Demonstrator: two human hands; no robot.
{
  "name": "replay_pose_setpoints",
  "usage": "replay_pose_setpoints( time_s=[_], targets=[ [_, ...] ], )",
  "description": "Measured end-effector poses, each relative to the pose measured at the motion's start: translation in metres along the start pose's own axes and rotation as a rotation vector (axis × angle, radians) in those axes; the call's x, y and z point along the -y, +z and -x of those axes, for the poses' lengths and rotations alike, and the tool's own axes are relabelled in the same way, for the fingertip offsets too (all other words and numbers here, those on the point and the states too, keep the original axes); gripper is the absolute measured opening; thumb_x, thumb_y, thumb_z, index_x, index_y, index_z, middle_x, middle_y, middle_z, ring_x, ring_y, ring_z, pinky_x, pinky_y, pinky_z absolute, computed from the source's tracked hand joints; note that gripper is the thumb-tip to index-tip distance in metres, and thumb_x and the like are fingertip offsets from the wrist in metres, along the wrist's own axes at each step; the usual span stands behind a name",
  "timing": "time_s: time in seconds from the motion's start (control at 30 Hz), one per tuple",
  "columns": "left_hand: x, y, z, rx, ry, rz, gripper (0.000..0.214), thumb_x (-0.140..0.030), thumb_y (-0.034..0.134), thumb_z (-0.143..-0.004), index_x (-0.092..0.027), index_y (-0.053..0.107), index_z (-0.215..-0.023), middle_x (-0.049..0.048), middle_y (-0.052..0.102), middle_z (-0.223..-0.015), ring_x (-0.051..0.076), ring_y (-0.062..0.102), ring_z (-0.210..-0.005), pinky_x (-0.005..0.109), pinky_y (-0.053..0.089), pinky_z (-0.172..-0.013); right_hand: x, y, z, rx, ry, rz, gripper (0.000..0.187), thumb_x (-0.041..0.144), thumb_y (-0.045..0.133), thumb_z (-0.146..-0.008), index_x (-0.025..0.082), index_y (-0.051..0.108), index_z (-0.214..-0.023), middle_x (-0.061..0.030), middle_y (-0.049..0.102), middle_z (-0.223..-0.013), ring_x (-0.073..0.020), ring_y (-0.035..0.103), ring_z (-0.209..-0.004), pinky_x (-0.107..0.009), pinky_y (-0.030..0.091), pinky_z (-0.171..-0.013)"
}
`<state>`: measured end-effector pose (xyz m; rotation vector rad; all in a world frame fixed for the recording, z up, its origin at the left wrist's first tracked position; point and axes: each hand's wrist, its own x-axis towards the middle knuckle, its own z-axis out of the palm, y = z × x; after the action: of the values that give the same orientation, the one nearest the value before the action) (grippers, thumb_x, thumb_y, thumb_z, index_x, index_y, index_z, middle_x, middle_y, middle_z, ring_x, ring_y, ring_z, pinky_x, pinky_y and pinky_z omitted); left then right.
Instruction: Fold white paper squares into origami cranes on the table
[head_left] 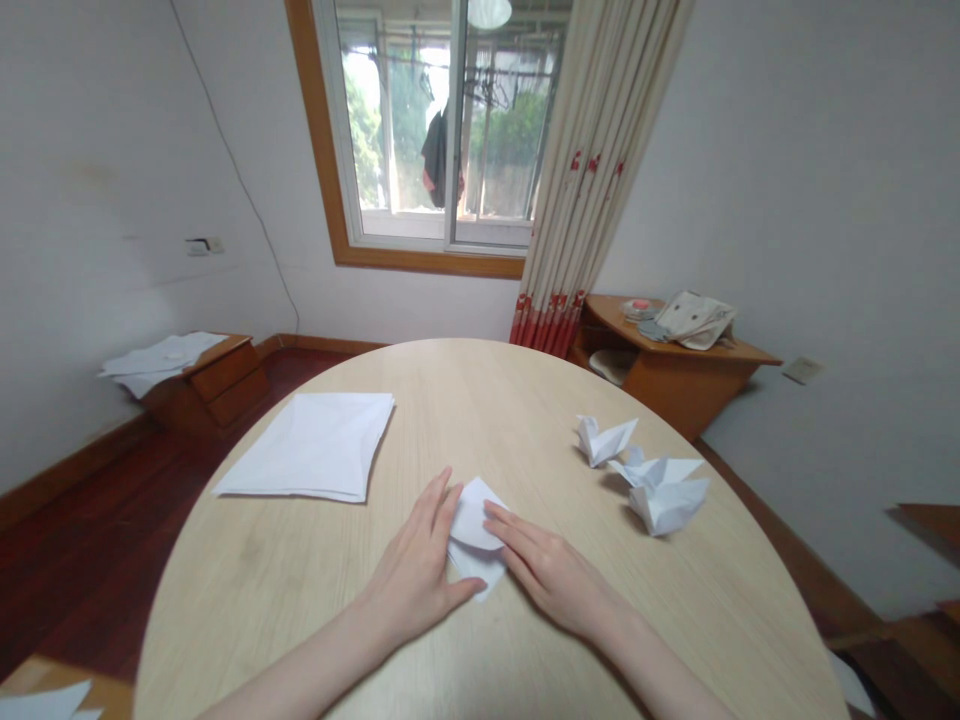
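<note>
A small folded white paper piece (475, 520) lies on the round light-wood table (480, 400) near its front. My left hand (416, 570) lies flat on the paper's left side, fingers stretched out together. My right hand (551, 570) presses down on its right side with straight fingers, the fingertips resting on the fold. Both hands touch the paper; neither grips it. Part of the paper is hidden under my fingers.
A stack of white paper sheets (311, 445) lies at the table's left. Three folded paper figures (649, 475) sit at the right. A low wooden cabinet (214, 375) with papers stands left, a corner shelf (667, 355) with a bag stands right, by the curtain.
</note>
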<state>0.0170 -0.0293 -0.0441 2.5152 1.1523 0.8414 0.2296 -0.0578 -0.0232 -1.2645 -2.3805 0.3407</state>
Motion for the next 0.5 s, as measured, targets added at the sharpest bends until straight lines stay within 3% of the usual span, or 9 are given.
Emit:
replay_pose_setpoints(
  time_s=[0.2,0.33,0.5],
  targets=[
    [-0.0013,0.0038,-0.0016,-0.118,-0.022,-0.181,0.115,-0.042,0.082,-0.06,-0.018,0.01,-0.147,0.0229,0.016,-0.155,0.041,0.008,-0.143,0.063,0.017,-0.111,-0.0023,-0.0006,-0.0001,-0.169,-0.07,0.093,0.032,0.012,0.036,-0.091,0.017,0.059,-0.111,-0.014,0.061,-0.127,-0.0219,0.054,-0.122,-0.04,0.049,-0.099],
    [-0.0014,0.0064,-0.0017,-0.145,-0.039,-0.221,0.119,-0.042,0.083,-0.057,-0.017,0.008,-0.146,0.024,0.018,-0.153,0.041,0.008,-0.143,0.065,0.014,-0.111,-0.0012,-0.0033,-0.0013,-0.341,-0.084,0.19,0.023,0.016,0.038,-0.092,0.019,0.06,-0.101,-0.0136,0.066,-0.109,-0.025,0.06,-0.106,-0.043,0.05,-0.091],
    [-0.0023,0.0068,-0.0014,-0.167,-0.028,-0.211,0.114,-0.039,0.085,-0.055,-0.019,0.013,-0.142,0.0242,0.02,-0.152,0.043,0.009,-0.142,0.067,0.015,-0.109,-0.0019,-0.0039,-0.0051,-0.529,-0.061,0.296,0.017,0.019,0.04,-0.093,0.02,0.054,-0.103,-0.0131,0.063,-0.106,-0.0249,0.06,-0.101,-0.041,0.05,-0.086]
  ],
)
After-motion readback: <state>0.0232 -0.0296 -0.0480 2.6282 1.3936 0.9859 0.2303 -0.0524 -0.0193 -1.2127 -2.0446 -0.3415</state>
